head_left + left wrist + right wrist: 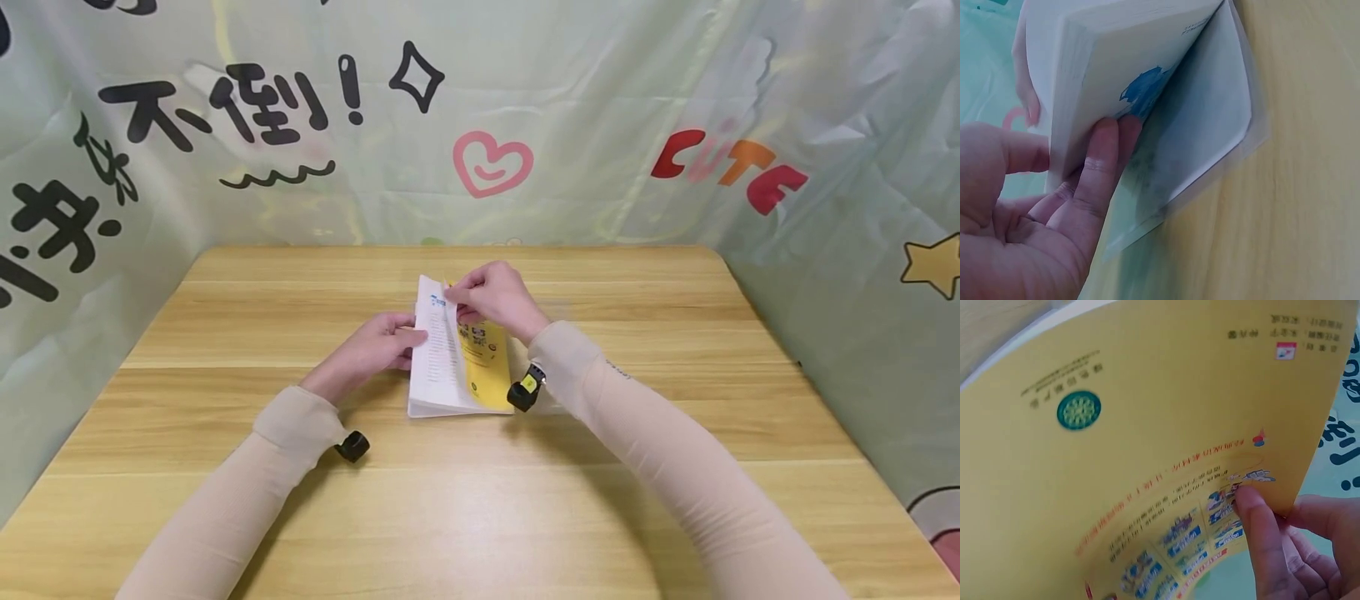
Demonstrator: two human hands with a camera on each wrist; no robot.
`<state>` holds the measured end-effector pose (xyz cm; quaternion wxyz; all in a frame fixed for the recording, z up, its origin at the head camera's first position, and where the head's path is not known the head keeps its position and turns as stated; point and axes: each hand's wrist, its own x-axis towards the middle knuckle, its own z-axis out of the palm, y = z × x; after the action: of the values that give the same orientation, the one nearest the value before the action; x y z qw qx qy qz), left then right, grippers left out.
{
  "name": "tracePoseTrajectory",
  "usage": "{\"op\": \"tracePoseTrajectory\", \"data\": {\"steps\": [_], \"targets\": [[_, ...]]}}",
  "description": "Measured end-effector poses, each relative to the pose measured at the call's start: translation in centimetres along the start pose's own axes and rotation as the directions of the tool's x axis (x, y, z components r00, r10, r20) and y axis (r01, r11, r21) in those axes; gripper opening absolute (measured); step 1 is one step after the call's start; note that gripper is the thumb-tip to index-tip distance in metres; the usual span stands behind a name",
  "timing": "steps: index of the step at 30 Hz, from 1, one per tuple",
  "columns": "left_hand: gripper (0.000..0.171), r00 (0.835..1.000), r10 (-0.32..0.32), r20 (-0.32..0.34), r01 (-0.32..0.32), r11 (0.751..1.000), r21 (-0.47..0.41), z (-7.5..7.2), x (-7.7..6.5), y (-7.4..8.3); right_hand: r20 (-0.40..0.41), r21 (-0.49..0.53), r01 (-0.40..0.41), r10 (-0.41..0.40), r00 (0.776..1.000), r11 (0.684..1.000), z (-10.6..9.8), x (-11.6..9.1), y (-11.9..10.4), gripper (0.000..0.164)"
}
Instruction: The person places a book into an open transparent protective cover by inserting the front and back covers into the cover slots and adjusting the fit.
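A book [433,375] with white pages and a yellow back cover [489,379] is partly open in the middle of the table. My left hand [375,343] grips its left edge. In the left wrist view, thumb and fingers hold the thick page block [1116,69], and a clear plastic sheet [1257,128] edges the cover beneath. With thumb and index finger, my right hand [498,298] pinches the yellow cover near its upper corner, which stands raised and curved. Printed pictures and text fill that cover in the right wrist view.
The book is on a wood-grain table [480,517]. Clear plastic [553,312] lies flat under the right wrist. A pale green printed curtain [585,100] hangs behind and at both sides. Each wrist bears a small black camera [352,447].
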<state>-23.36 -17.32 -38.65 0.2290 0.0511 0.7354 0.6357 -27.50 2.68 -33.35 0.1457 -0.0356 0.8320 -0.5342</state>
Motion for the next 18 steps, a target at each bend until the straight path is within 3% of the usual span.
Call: {"op": "tracePoseTrajectory", "data": {"steps": [7, 14, 16, 18], "targets": [[0.037, 0.999, -0.023, -0.036, 0.024, 0.999, 0.023, -0.5, 0.0, -0.3, -0.009, 0.046, 0.038, -0.038, 0.999, 0.998, -2.0, -0.2, 0.3, 0.022], [0.048, 0.991, -0.050, -0.122, 0.069, 0.985, 0.159, -0.6, -0.2, -0.5, -0.019, 0.042, 0.072, -0.071, 0.997, 0.997, -3.9, -0.4, 1.2, 0.023], [0.055, 0.987, -0.017, -0.161, 0.061, 0.960, 0.272, -0.5, -0.4, -0.4, -0.021, 0.026, 0.067, -0.066, 0.998, 0.997, -4.3, -0.4, 1.5, 0.023], [0.059, 0.979, 0.058, -0.197, 0.035, 0.899, 0.437, -0.5, -0.6, -0.2, -0.021, 0.003, 0.058, -0.058, 0.998, 0.998, -4.6, -0.5, 1.6, 0.023]]}}
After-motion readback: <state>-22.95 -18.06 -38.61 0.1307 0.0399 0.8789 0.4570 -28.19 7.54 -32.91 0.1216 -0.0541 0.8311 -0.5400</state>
